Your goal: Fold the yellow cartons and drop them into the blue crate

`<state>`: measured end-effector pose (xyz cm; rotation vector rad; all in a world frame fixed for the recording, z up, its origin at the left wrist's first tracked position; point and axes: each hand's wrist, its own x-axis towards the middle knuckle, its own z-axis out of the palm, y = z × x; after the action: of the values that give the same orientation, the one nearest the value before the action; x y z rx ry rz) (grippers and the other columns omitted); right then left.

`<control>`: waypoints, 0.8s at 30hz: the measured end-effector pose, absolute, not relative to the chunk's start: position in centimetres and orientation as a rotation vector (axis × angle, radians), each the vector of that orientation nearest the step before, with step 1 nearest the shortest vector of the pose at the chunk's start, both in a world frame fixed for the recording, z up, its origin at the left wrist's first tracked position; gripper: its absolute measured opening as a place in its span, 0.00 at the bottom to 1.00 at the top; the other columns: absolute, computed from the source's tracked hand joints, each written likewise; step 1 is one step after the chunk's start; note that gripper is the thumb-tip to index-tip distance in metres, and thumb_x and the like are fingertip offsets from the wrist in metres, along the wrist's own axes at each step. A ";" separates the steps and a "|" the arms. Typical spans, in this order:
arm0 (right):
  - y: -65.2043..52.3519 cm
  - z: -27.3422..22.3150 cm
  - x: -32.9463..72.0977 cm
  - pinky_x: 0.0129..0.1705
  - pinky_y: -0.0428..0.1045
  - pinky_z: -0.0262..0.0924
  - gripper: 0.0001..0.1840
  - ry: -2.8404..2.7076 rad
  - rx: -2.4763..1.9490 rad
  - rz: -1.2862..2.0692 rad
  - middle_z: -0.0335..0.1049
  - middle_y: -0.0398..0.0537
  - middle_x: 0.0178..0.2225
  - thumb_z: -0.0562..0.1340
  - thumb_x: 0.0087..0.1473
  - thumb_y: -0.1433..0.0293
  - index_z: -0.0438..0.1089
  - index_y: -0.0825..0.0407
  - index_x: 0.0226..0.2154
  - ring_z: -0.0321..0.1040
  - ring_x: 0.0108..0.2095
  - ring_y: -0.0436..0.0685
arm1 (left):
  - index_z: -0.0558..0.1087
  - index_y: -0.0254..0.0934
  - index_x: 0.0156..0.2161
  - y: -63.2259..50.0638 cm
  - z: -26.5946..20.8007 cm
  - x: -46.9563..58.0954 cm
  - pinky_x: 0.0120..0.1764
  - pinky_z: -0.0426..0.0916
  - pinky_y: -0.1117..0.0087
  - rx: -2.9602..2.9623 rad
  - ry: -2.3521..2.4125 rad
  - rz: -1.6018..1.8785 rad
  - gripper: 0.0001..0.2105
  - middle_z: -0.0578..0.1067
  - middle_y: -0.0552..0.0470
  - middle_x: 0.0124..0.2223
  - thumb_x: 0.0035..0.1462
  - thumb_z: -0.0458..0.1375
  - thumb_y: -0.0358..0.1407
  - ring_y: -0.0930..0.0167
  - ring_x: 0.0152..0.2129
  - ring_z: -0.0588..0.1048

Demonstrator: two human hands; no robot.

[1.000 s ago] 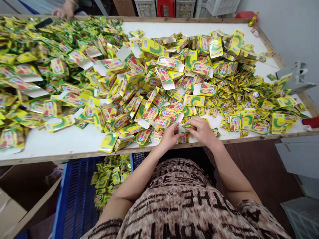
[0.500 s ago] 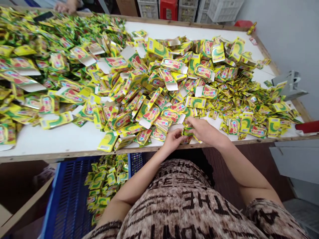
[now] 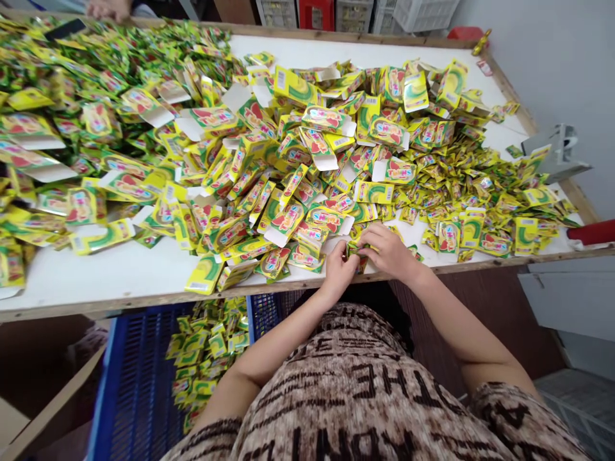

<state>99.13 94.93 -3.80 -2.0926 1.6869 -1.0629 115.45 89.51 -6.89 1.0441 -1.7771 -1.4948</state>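
My left hand is closed round a small yellow-and-green printed carton at the table's front edge. Against the top of that carton, my right hand has its fingers pinched together. What sits in the right fingertips is covered by the fingers. Beyond both hands spreads a heap of similar cartons, many with white end flaps standing out. Small yellow sachets lie in a loose pile to the right of the cartons.
The white table has a raised wooden rim. A darker green heap of packets covers its far left, near another person's hand. Below the front edge stands a blue crate with filled packets. A tape dispenser sits right.
My two hands have drawn closer together over the small carton, the left moving slightly right. The view has shifted a little. The other person's hand has moved left.
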 end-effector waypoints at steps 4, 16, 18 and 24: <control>94.7 -4.9 99.1 0.55 0.63 0.57 0.09 1.812 -2.076 -1.024 0.72 0.52 0.47 0.62 0.60 0.69 0.76 0.49 0.29 0.59 0.54 0.65 | 0.64 0.37 0.32 89.3 -7.3 115.6 0.33 0.60 0.74 0.882 -1.742 -1.744 0.09 0.62 0.58 0.28 0.59 0.57 0.39 0.74 0.28 0.62; 97.8 -7.7 100.1 0.28 0.47 0.64 0.17 1.466 -0.818 -1.393 0.71 0.42 0.29 0.71 0.47 0.56 0.73 0.49 0.35 0.66 0.28 0.52 | 0.80 0.34 0.42 88.8 -7.5 116.6 0.54 0.65 0.66 0.879 -1.430 -2.149 0.15 0.81 0.47 0.43 0.54 0.66 0.43 0.65 0.45 0.76; 97.5 -8.1 100.7 0.25 0.46 0.61 0.18 1.432 -0.775 -1.389 0.71 0.41 0.28 0.72 0.46 0.56 0.73 0.49 0.36 0.64 0.26 0.50 | 0.80 0.35 0.42 88.6 -7.6 116.4 0.52 0.67 0.67 0.882 -1.362 -2.176 0.14 0.81 0.49 0.42 0.50 0.69 0.38 0.67 0.42 0.77; 96.5 -8.1 101.2 0.43 0.53 0.68 0.11 1.572 -0.970 -1.594 0.79 0.46 0.37 0.66 0.55 0.59 0.81 0.46 0.36 0.72 0.37 0.55 | 0.81 0.36 0.44 88.3 -8.1 115.8 0.52 0.71 0.62 0.901 -1.554 -1.656 0.14 0.82 0.45 0.45 0.52 0.68 0.40 0.66 0.44 0.78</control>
<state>101.18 96.45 -8.10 -0.9705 1.5719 -1.5945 115.84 88.29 -8.09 0.9015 -1.5542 -1.6564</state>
